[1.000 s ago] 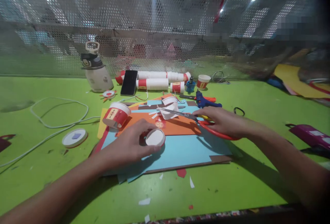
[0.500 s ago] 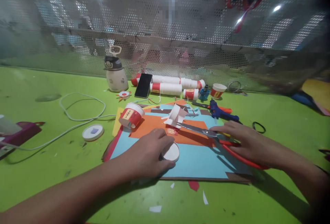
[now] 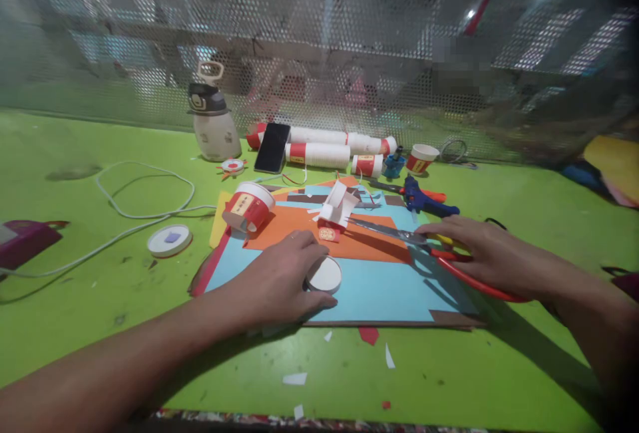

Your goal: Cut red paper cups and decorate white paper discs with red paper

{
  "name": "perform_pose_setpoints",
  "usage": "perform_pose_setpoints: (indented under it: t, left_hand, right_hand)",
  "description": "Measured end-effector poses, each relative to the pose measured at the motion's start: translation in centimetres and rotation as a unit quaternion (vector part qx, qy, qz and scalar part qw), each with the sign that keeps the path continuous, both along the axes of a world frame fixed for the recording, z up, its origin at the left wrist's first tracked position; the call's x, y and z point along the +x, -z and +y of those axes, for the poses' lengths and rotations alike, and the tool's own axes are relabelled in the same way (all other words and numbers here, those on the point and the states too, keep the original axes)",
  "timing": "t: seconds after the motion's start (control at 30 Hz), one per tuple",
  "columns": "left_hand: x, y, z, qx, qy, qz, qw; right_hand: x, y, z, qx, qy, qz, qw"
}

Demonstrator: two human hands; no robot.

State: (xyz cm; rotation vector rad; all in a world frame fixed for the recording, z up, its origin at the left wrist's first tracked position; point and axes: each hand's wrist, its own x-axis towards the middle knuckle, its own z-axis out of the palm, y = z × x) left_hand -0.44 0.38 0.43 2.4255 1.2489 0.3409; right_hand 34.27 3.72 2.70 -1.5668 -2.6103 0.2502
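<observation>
At left lies one round white rimmed piece (image 3: 170, 241) bearing a lilac patch, then one tipped red-and-white paper cup (image 3: 248, 207). The left hand (image 3: 282, 280) pinches one plain white disc (image 3: 325, 275) over light-blue paper (image 3: 382, 287). Beyond sits one cut white paper piece (image 3: 338, 205); the right hand's (image 3: 492, 253) fingers grip one pair of red-and-yellow-handled metal scissors (image 3: 405, 235).

Left forearm (image 3: 144, 346) reaching in from lower left. Left hand (image 3: 284, 280) back upward, fingers bent, thumb parted below them. Right forearm (image 3: 589, 303) slanting in from right edge. Right hand (image 3: 482, 253) back upward, fingers curled, pointing left. Hands bare, well apart.
</observation>
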Motion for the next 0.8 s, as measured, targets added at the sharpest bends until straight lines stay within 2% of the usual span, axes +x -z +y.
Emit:
perform_pose_setpoints:
  t: [0.17, 0.37, 0.6, 0.8]
  left_hand:
    - [-0.6, -0.3, 0.4, -0.039, -0.001, 0.003, 0.999]
    - [-1.0, -0.7, 0.8, -0.077, 0.016, 0.013, 0.997]
    - [-0.8, -0.8, 1.1, -0.092, 0.007, -0.007, 0.996]
    - [-0.3, -0.4, 0.5, -0.064, -0.011, -0.009, 0.998]
  right_hand:
    - [-0.1, -1.0, -1.1, -0.032, -0.020, 0.023, 0.999]
    - [-0.5, -0.8, -1.7, -0.074, -0.031, -0.002, 0.997]
    - [-1.1, -0.2, -1.4, -0.052, -0.041, -0.004, 0.998]
    - [-1.6, 0.1, -0.7, -0.020, -0.008, -0.051, 0.998]
